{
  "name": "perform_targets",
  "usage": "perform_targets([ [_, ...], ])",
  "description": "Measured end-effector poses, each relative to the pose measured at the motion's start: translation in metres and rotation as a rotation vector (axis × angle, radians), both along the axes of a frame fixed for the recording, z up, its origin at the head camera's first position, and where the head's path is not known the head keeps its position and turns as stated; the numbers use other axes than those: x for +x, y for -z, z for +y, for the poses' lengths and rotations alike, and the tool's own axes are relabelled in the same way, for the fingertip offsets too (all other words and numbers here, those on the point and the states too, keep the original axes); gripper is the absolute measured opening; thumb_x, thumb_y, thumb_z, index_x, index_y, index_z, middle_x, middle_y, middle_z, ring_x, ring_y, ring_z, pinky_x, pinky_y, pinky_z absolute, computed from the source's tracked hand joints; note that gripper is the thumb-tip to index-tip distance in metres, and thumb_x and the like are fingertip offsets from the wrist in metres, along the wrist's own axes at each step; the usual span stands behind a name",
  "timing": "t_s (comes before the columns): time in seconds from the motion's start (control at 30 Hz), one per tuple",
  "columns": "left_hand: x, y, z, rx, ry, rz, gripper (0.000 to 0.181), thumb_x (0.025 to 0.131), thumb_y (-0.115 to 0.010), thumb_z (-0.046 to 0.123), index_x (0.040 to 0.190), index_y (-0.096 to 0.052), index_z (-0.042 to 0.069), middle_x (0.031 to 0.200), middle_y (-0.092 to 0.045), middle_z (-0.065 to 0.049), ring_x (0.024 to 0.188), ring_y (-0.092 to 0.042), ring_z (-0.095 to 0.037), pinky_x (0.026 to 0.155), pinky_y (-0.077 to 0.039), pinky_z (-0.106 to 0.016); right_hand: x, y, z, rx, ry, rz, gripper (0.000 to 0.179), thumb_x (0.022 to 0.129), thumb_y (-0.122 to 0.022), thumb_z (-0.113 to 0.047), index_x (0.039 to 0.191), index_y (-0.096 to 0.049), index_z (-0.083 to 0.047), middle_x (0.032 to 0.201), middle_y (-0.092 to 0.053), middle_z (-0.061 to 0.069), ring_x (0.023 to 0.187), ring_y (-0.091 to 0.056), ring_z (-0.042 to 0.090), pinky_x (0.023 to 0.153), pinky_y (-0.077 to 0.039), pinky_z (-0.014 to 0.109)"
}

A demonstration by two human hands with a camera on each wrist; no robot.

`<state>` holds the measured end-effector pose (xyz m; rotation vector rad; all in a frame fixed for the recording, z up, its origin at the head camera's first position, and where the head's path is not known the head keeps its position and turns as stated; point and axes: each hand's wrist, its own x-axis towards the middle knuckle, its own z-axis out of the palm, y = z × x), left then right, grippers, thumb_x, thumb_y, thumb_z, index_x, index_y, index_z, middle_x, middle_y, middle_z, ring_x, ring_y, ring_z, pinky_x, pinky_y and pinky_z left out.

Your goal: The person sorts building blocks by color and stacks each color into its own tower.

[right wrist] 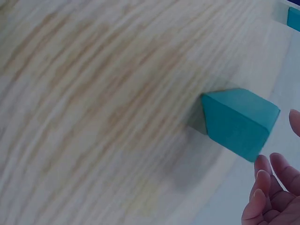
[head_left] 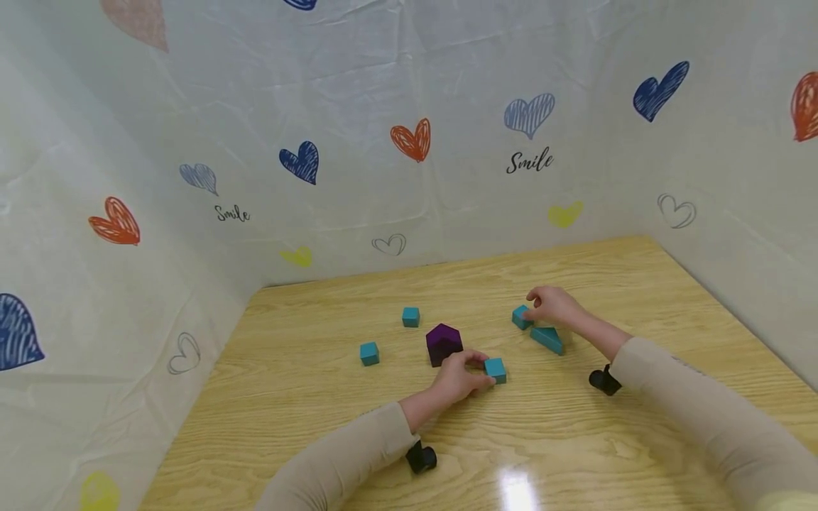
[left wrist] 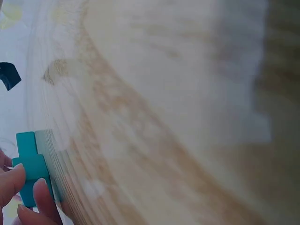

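Observation:
My left hand [head_left: 459, 377] pinches a teal cube [head_left: 495, 370] between thumb and fingers on the wooden table. In the left wrist view, thumb and fingertips lie against that cube [left wrist: 32, 168], and more teal shows just beyond it. My right hand [head_left: 554, 306] is at another teal cube [head_left: 521, 317], with thumb tip right at its side and fingers loosely bent. A teal triangular block [head_left: 547, 340] lies just below the right hand. The right wrist view shows a teal block [right wrist: 239, 122] close to the bent fingers [right wrist: 260, 199], with the thumb apart from them.
A purple five-sided block [head_left: 444, 345] stands just behind the left hand. Two more teal cubes lie to the left, one farther back [head_left: 411, 316] and one nearer [head_left: 369, 353]. White sheets [head_left: 345, 213] with printed hearts border the wooden table [head_left: 287, 397] at back and sides.

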<state>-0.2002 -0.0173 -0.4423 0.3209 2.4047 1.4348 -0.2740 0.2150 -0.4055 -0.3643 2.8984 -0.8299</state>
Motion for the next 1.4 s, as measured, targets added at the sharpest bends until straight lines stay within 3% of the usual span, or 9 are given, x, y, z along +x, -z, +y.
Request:
perform_targets([
  [0.33,0.000,0.002,0.000,0.023,0.023,-0.024,0.028,0.079,-0.072,0.011,0.105,-0.061,0.007,0.096,-0.061,-0.001,0.052,-0.049,-0.009,0.050,-0.047,-0.023,-0.003,0.015,-0.004,0.042,0.019,-0.029,0.044,0.083,-0.066,-0.020,0.112,-0.055,0.012,0.106,-0.058,0.027,0.085,-0.057,0.033,0.069,-0.047,0.036],
  [0.43,0.000,0.003,0.000,0.019,0.025,-0.025,0.029,0.079,-0.072,0.012,0.105,-0.061,0.008,0.096,-0.061,-0.001,0.051,-0.049,-0.010,0.049,-0.047,-0.023,-0.017,0.033,0.004,0.025,0.006,-0.021,0.047,0.082,-0.069,-0.027,0.112,-0.057,0.007,0.105,-0.059,0.023,0.084,-0.057,0.030,0.068,-0.047,0.036],
  [0.53,0.000,0.003,0.000,0.020,0.027,-0.025,0.029,0.079,-0.072,0.012,0.105,-0.061,0.008,0.096,-0.062,-0.001,0.051,-0.049,-0.010,0.049,-0.047,-0.023,-0.041,0.067,0.019,-0.005,-0.047,0.027,0.048,0.080,-0.069,-0.035,0.111,-0.060,0.000,0.102,-0.059,0.018,0.082,-0.056,0.027,0.068,-0.046,0.034],
  [0.57,0.000,0.003,-0.001,0.022,0.027,-0.025,0.029,0.079,-0.072,0.012,0.106,-0.061,0.007,0.096,-0.062,-0.001,0.051,-0.049,-0.010,0.049,-0.047,-0.023,-0.042,0.070,0.020,-0.006,-0.066,0.029,0.048,0.080,-0.069,-0.036,0.111,-0.060,-0.001,0.101,-0.059,0.018,0.083,-0.056,0.027,0.068,-0.046,0.035],
  [0.67,0.000,0.004,-0.001,0.024,0.029,-0.023,0.029,0.079,-0.072,0.012,0.105,-0.061,0.008,0.096,-0.062,-0.001,0.052,-0.049,-0.010,0.049,-0.047,-0.023,-0.035,0.060,0.013,-0.014,-0.096,0.016,0.042,0.081,-0.070,-0.028,0.111,-0.060,0.001,0.100,-0.059,0.019,0.085,-0.056,0.030,0.071,-0.047,0.037],
  [0.77,-0.001,0.004,-0.001,0.022,0.030,-0.021,0.029,0.078,-0.072,0.012,0.105,-0.062,0.008,0.096,-0.062,-0.001,0.052,-0.049,-0.010,0.049,-0.047,-0.023,-0.009,0.024,-0.003,0.008,-0.114,-0.024,0.038,0.080,-0.070,-0.015,0.109,-0.060,0.007,0.099,-0.060,0.023,0.088,-0.056,0.035,0.073,-0.047,0.039],
  [0.87,-0.002,0.004,-0.001,0.017,0.030,-0.013,0.029,0.078,-0.073,0.013,0.105,-0.062,0.007,0.095,-0.063,-0.001,0.051,-0.049,-0.010,0.049,-0.047,-0.023,0.005,0.008,-0.013,0.036,-0.142,-0.025,0.035,0.078,-0.069,-0.008,0.108,-0.062,0.008,0.099,-0.061,0.022,0.090,-0.057,0.034,0.074,-0.048,0.037],
  [1.17,-0.001,0.002,-0.002,0.010,0.035,0.007,0.030,0.078,-0.073,0.013,0.105,-0.062,0.007,0.095,-0.063,-0.002,0.052,-0.049,-0.009,0.049,-0.047,-0.023,0.028,0.000,-0.023,0.156,-0.249,0.001,0.031,0.077,-0.069,-0.004,0.108,-0.067,0.000,0.104,-0.064,0.016,0.097,-0.058,0.033,0.078,-0.049,0.039],
  [1.4,-0.001,0.002,-0.002,0.008,0.043,0.011,0.030,0.078,-0.073,0.013,0.105,-0.061,0.006,0.095,-0.063,-0.002,0.051,-0.048,-0.009,0.048,-0.047,-0.023,0.043,0.001,-0.026,0.099,-0.276,-0.031,0.030,0.073,-0.071,-0.001,0.103,-0.069,-0.001,0.098,-0.064,0.011,0.092,-0.060,0.029,0.075,-0.050,0.036],
])
